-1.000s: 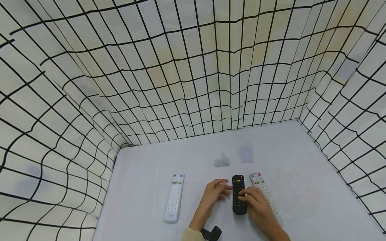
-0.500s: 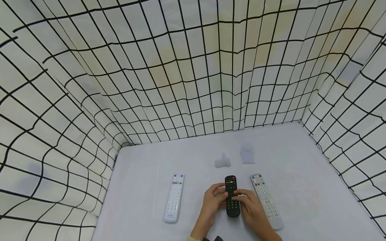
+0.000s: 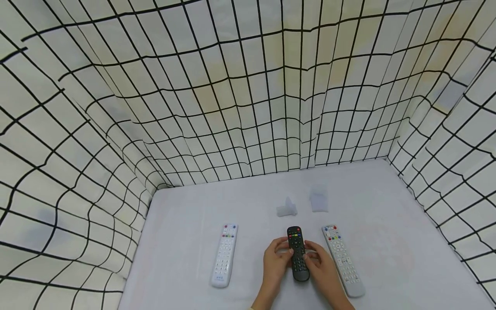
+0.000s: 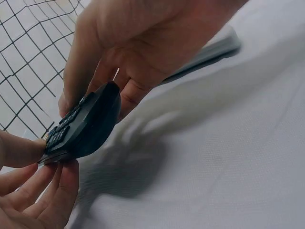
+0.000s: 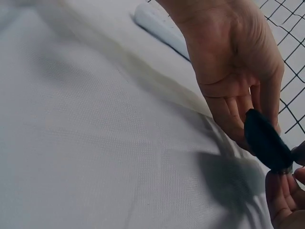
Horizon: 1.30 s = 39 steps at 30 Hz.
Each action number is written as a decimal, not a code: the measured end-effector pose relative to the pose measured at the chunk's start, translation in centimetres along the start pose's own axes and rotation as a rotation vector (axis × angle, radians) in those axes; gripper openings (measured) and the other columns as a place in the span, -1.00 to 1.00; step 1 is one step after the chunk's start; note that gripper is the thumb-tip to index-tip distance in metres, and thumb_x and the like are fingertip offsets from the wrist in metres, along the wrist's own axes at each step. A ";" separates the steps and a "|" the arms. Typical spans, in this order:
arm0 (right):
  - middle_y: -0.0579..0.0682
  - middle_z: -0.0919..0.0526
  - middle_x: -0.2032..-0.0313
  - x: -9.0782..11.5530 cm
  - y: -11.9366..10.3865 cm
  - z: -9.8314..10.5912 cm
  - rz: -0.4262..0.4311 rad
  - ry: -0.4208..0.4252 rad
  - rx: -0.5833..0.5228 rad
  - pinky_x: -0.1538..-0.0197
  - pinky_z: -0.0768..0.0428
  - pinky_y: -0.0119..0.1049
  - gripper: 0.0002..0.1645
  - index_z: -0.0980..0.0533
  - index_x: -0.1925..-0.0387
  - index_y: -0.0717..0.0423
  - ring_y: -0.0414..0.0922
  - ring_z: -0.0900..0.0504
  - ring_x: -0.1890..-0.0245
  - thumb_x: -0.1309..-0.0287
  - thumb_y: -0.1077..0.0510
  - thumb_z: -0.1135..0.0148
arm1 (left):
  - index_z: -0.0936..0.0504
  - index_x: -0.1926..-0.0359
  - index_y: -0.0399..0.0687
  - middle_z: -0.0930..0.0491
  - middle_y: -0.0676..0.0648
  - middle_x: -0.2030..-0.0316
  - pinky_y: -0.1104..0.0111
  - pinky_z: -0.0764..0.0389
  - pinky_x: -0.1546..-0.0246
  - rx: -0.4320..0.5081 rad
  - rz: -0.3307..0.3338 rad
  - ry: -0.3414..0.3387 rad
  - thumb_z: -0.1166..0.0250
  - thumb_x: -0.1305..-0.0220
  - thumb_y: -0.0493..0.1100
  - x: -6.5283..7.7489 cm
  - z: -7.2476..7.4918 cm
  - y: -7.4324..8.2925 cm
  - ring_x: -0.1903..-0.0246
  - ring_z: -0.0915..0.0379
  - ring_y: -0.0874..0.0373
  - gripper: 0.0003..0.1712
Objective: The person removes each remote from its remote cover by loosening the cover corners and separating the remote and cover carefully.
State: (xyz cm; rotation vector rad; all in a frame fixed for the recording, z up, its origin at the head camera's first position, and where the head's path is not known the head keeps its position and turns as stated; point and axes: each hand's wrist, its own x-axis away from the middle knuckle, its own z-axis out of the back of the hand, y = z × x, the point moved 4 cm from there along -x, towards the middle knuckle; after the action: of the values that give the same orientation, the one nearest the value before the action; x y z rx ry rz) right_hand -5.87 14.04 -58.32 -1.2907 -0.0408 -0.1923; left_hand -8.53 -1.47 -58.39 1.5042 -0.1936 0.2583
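We see the right hand (image 3: 323, 266) now gripping the three-o'clock edge of the slim black plastic remote control (image 3: 297, 253) instead of overlying its buttons (image 3: 299, 263), the left hand (image 3: 274, 260) pinching nine o'clock, steadying it two-handed above the white cloth (image 3: 174, 241).

Head view: left hand (image 3: 274, 260) between 5 and 6 o'clock, right hand (image 3: 323, 265) at 5. Hands near each other, palms inward, thumbs on the inner sides. Left forearm (image 3: 266, 296) enters from the lower edge, aimed toward 1; right forearm (image 3: 338, 296) aimed toward 11, the two converging. Left wrist view: left hand at 8, cut off by the edge, thumb (image 4: 21, 150) opposed to bent fingers (image 4: 64, 193), pinching. Right hand near 12, fingers directed roughly toward 8. Right wrist view: right hand at 4, partly cropped, pinching. Left hand at 2, palm showing, fingers toward 5.
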 end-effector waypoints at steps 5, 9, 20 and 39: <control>0.22 -0.68 -0.12 -0.1 0.1 -0.1 0.013 0.007 0.089 0.16 -0.66 -0.44 -0.49 -0.51 -0.28 0.27 -0.23 -0.65 0.15 -0.32 0.35 -0.30 | -0.63 -0.19 -0.21 -0.74 -0.14 0.06 0.41 -0.71 0.38 -0.056 -0.029 0.024 -0.43 -0.23 -0.34 -0.1 -0.2 -0.5 0.31 -0.72 0.22 -0.52; 0.22 -0.67 -0.11 -0.2 0.0 -0.3 0.026 0.005 0.151 0.17 -0.66 -0.44 -0.50 -0.51 -0.27 0.29 -0.20 -0.64 0.15 -0.31 0.36 -0.28 | -0.65 -0.17 -0.25 -0.74 -0.15 0.10 0.44 -0.70 0.44 -0.104 -0.061 0.041 -0.44 -0.21 -0.36 -0.1 -0.2 -0.5 0.36 -0.71 0.25 -0.53; 0.14 -0.70 -0.02 -0.3 0.1 -1.0 0.050 0.035 0.282 0.22 -0.63 -0.43 -0.52 -0.56 -0.21 0.27 -0.22 -0.60 0.22 -0.24 0.38 -0.33 | -0.71 -0.08 -0.27 -0.71 -0.07 0.23 0.54 -0.50 0.60 -0.355 -0.145 0.115 -0.48 -0.12 -0.42 -0.1 -0.4 -0.1 0.57 -0.47 0.40 -0.56; 0.01 -0.64 -0.04 0.0 -0.6 -1.0 0.094 0.029 0.364 0.17 -0.58 -0.41 -0.50 -0.55 -0.24 0.13 -0.28 -0.50 0.24 -0.27 0.38 -0.27 | -0.70 -0.10 -0.10 -0.66 -0.08 0.01 0.19 -0.63 0.07 -0.795 -0.364 0.275 -0.32 -0.36 -0.34 0.4 2.6 2.0 0.02 -0.57 0.05 -0.69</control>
State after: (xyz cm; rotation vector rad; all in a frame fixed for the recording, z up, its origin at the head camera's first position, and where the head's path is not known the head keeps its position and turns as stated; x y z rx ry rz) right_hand -6.02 12.90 -58.00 -0.9248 0.0101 -0.1160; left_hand -8.62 -3.94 -56.17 0.6825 0.1873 0.0720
